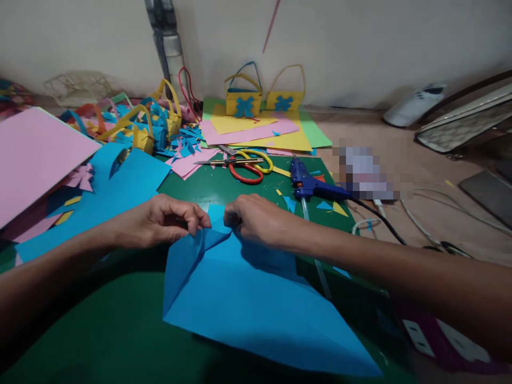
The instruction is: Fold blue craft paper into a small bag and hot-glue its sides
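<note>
1. 2 pinches hold the blue paper (248, 288) by its folded far end: left fingers (190, 217), right fingers (234, 210).
2. It spans the worktop (100, 330), 1 corner nearing the right edge.
3. Probably light, limp, easily creased; folded edges likely offer firmest hold.
4. Glue gun (306, 188): near far right corner.

The creased blue sheet (248, 298), left side folded up, spreads above the green tabletop (104, 336).

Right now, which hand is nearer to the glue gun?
Right. The right hand is on the near-left side of the glue gun; the left hand is farther to the left.
</note>
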Demonstrator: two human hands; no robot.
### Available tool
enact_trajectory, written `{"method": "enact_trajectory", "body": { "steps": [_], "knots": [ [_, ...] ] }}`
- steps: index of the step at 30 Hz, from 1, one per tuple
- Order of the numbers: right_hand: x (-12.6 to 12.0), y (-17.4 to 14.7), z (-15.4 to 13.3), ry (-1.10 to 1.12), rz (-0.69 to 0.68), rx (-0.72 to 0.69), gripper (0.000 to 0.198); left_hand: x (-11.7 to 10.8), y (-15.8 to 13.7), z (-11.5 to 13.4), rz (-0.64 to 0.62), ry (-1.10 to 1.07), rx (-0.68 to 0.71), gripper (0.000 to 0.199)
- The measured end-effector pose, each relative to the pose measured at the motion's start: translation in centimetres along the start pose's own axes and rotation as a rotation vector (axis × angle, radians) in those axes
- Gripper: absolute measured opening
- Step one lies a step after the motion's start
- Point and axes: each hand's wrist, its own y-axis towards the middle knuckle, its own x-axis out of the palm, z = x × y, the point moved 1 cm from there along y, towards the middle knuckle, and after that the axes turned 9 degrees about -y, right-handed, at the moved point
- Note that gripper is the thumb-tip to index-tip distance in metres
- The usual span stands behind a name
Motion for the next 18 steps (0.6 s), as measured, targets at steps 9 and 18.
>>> {"method": "enact_trajectory", "body": {
  "steps": [9, 18],
  "knots": [
    [-0.1, 0.7, 0.6, 0.104, -0.034, 0.005, 0.026, -0.7, -0.2, 0.3, -0.015, -0.143, -0.130, 0.024],
    [0.1, 0.6, 0.7, 0.101, -0.011, -0.025, 0.022, 0.3, -0.2, 0.6, -0.003, 0.009, -0.051, 0.009]
  ]
}}
